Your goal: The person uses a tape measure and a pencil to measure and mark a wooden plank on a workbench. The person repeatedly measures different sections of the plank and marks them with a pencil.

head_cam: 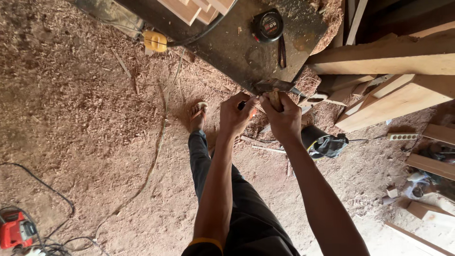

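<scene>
Both hands up at the near corner of a dark, dusty workbench (237,47), close together and nearly touching. Right hand (283,118) closed tight around a pale wooden handle (275,98), apparently that of a hammer or small hatchet whose dark metal head (272,86) lies against the bench edge. Left hand (237,114) curled, fingertips pinching something small just beside the head; a spot of orange (253,113) below, too small to make out. Judging from this, mid-way through some fitting or adjusting at the tool head; nothing shown finished, and no sure sign of how much remains. On the bench: a black round tape measure (268,25), pale planks (199,8) at the far end, a black cable leading to a yellow plug (155,41). To the right, stacked timber beams (393,95), crowding that side, a white power strip (403,136) and a black bag or tool (327,144) on the floor. Sawdust and shavings everywhere underfoot, a sandalled foot (198,116) close by the bench, a red power tool (16,230) with loose cords at lower left.
</scene>
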Tool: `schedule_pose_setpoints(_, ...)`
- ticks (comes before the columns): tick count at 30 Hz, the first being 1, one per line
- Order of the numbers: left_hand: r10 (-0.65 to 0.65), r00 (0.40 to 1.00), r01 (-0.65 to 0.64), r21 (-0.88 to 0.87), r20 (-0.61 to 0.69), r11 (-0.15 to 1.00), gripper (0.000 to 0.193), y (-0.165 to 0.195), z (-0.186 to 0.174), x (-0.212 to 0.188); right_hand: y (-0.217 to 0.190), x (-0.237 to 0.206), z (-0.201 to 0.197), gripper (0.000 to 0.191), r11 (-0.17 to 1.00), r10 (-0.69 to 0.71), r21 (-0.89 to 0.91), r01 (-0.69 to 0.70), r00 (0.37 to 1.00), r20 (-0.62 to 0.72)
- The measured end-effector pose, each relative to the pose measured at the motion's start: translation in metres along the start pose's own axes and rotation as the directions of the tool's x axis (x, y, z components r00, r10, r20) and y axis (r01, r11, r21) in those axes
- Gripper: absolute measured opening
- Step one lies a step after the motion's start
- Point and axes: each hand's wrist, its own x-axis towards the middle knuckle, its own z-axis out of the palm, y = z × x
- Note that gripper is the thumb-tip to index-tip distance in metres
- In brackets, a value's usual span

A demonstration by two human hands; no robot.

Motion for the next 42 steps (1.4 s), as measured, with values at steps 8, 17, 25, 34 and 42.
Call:
schedule_pose_setpoints(8, -0.029, 0.998, 0.014, 0.228, 0.060, 0.973, 0.053, 0.003, -0.011, 0.004, 0.011, -0.010, -0.015, 0.024, 0.915, -0.283, -0.279, 0.292, 0.956, 0.073)
schedule_pose_setpoints(17, -0.081, 0.990, 0.058, 0.195, 0.114, 0.979, 0.047, 0.000, -0.022, 0.007, 0.041, -0.019, -0.022, 0.030, 0.553, -0.556, -0.617, 0.560, 0.800, 0.227)
schedule_pose_setpoints(25, -0.115, 0.988, 0.088, 0.226, 0.107, 0.970, 0.043, -0.002, -0.032, 0.001, 0.036, -0.016, -0.022, 0.033, 0.554, -0.529, -0.635, 0.538, 0.816, 0.231)
schedule_pose_setpoints(34, -0.180, 0.981, 0.158, 0.228, 0.077, 0.961, 0.045, 0.001, -0.040, -0.004, 0.030, -0.016, -0.016, 0.029, 0.434, -0.644, -0.618, 0.655, 0.706, 0.296)
schedule_pose_setpoints(42, -0.216, 0.974, 0.201, 0.167, 0.073, 0.965, 0.052, 0.000, -0.029, -0.011, 0.030, -0.013, -0.022, 0.031, 0.327, -0.678, -0.643, 0.693, 0.646, 0.351)
